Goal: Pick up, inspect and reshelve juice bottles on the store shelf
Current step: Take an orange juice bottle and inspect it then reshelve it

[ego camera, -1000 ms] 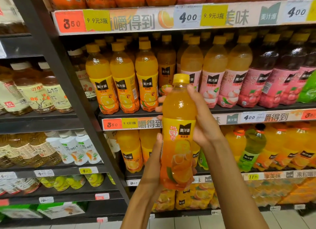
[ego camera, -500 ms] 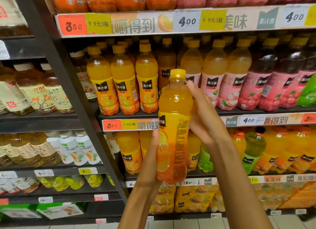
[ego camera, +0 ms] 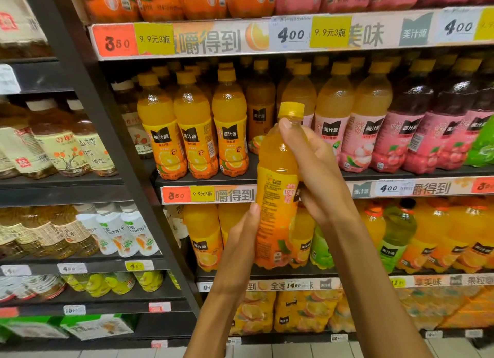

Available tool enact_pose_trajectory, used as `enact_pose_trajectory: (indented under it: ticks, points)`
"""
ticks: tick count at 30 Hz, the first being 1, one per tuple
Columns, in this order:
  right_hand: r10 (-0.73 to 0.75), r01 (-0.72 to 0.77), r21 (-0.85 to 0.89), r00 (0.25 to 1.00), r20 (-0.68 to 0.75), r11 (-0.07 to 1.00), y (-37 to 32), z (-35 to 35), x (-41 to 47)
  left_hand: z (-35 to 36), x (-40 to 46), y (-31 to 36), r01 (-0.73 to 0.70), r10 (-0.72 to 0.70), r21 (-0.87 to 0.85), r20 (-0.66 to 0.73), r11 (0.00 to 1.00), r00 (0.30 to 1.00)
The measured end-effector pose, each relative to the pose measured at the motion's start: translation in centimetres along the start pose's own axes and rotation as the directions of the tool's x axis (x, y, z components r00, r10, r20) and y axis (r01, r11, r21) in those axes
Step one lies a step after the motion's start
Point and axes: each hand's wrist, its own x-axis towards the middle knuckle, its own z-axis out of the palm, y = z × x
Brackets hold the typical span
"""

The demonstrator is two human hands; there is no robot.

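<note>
A person holds an orange juice bottle (ego camera: 278,186) upright at the centre of the view, in front of a store shelf (ego camera: 203,179) stocked with drinks. The right hand (ego camera: 318,167) wraps the bottle's shoulder and upper label from the 3 o'clock side, its thumb lying along the neck just under the yellow cap (ego camera: 291,110). The left hand (ego camera: 240,240) presses against the lower label at about 8 o'clock, fingers closed on the bottle's side, so both hands grip it. The label faces the camera with its fine-print panel (the text is too small to read).

Behind the bottle, at 10 o'clock, three matching orange bottles (ego camera: 195,133) stand in a row on the shelf above a red price tag (ego camera: 176,195) reading 3.50. At 2 o'clock stand pink-labelled bottles (ego camera: 358,133) and darker red ones (ego camera: 427,133). At 9 o'clock, in the next bay, are brown tea bottles (ego camera: 61,141).
</note>
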Motion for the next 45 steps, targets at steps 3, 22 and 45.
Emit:
enact_pose_trajectory:
  ticks: [3,22,45]
  points:
    - [0.007,-0.007,-0.006,0.999,0.051,1.0,-0.1,0.0,0.1,0.4,0.0,0.0,-0.013,0.013,-0.025,-0.006,1.0,1.0]
    - [0.076,-0.082,0.108,0.995,0.06,0.991,0.9,-0.4,0.4,-0.1,-1.0,0.8,0.139,-0.12,-0.144,0.134,0.98,0.984]
    - [0.605,-0.613,0.223,0.788,0.11,0.758,4.6,-1.6,1.9,0.7,-1.9,2.8,0.234,-0.12,-0.458,0.265,0.858,0.957]
